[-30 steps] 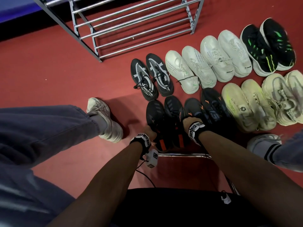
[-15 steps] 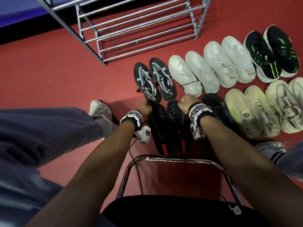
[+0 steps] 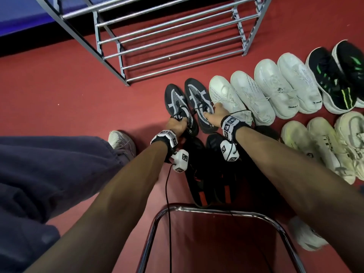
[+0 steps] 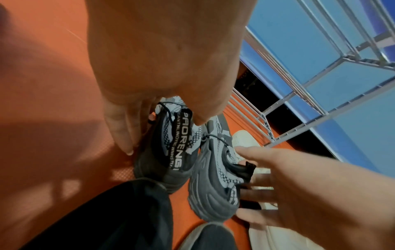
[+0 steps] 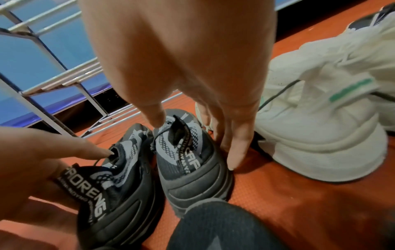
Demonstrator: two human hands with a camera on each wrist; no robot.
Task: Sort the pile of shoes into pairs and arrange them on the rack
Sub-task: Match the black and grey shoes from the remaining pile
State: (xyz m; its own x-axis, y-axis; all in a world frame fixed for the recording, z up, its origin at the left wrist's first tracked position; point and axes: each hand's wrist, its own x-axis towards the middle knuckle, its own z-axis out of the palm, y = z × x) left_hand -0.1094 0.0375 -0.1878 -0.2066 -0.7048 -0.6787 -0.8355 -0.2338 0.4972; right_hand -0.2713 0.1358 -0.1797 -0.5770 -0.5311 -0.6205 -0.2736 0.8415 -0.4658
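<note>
A pair of black shoes with grey mesh stands on the red floor just in front of the metal rack [image 3: 167,36]. My left hand [image 3: 177,125] holds the heel of the left black-grey shoe [image 3: 175,99], with the thumb at the opening and the fingers [image 4: 126,143] down its outer side. My right hand [image 3: 213,114] holds the right black-grey shoe [image 3: 197,95] the same way, its thumb at the pull tab and its fingers [image 5: 233,157] along the side. Both soles rest on the floor. The rack's bars hold no shoes.
A black pair with orange heels [image 3: 199,174] lies below my wrists. White pairs [image 3: 242,97] [image 3: 285,85], a black-green pair [image 3: 334,75] and cream pairs [image 3: 315,146] line the right. A chrome chair frame [image 3: 216,210] is near me, with my feet [image 3: 122,140] [image 3: 303,237] either side.
Both hands have left the black orange-heeled pair and moved forward to the black-grey pair, taking hold of one shoe each.
</note>
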